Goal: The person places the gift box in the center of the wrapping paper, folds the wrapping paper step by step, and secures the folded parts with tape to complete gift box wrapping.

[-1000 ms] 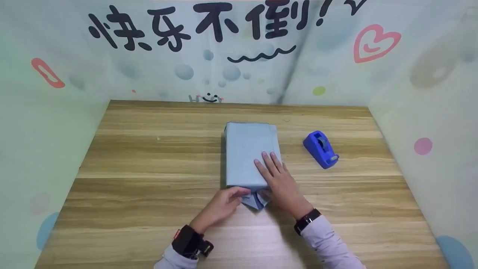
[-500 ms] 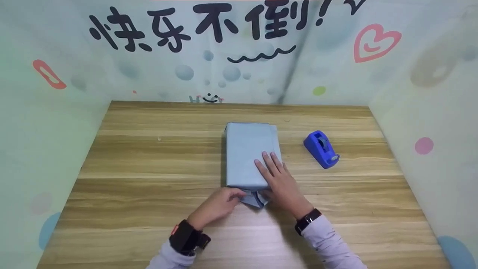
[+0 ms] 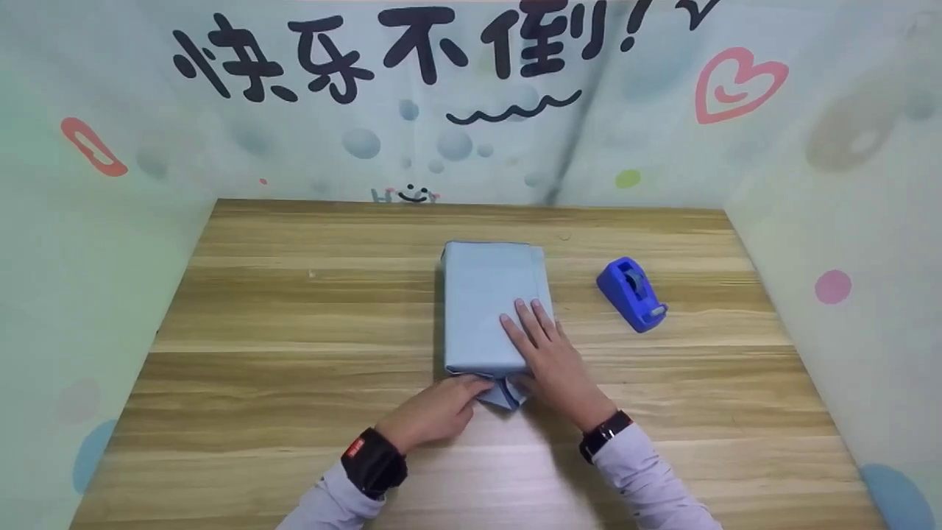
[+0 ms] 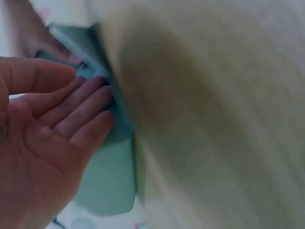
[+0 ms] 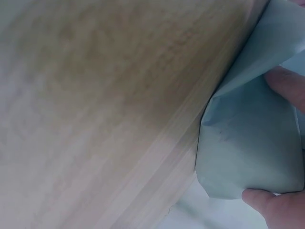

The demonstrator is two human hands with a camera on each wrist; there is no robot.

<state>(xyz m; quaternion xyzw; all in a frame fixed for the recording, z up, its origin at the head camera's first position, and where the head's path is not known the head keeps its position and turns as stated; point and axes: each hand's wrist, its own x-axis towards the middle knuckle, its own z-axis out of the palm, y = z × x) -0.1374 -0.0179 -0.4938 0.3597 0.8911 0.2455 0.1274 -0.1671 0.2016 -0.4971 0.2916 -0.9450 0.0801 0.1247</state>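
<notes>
A box-shaped parcel (image 3: 482, 302) in light blue paper lies on the wooden table, its long side running away from me. Loose folded paper, the end flap (image 3: 502, 397), sticks out at its near end. My right hand (image 3: 561, 372) rests on the parcel's near right part with fingers spread on top; its thumb (image 5: 288, 86) touches the folded paper. At the near end, my left hand (image 3: 434, 408) touches the flap. The left wrist view shows that hand's fingers (image 4: 90, 105) extended against the paper, thumb apart. Part of the flap is hidden behind the hands.
To the right of the parcel stands a blue tape dispenser (image 3: 633, 294). A printed backdrop (image 3: 309, 147) encloses the table (image 3: 294, 309) at the back and on both sides.
My left hand shifts slightly left, then comes back to the flap with its wrist turned, the back of the hand now more upward. The right hand and parcel stay in place.
</notes>
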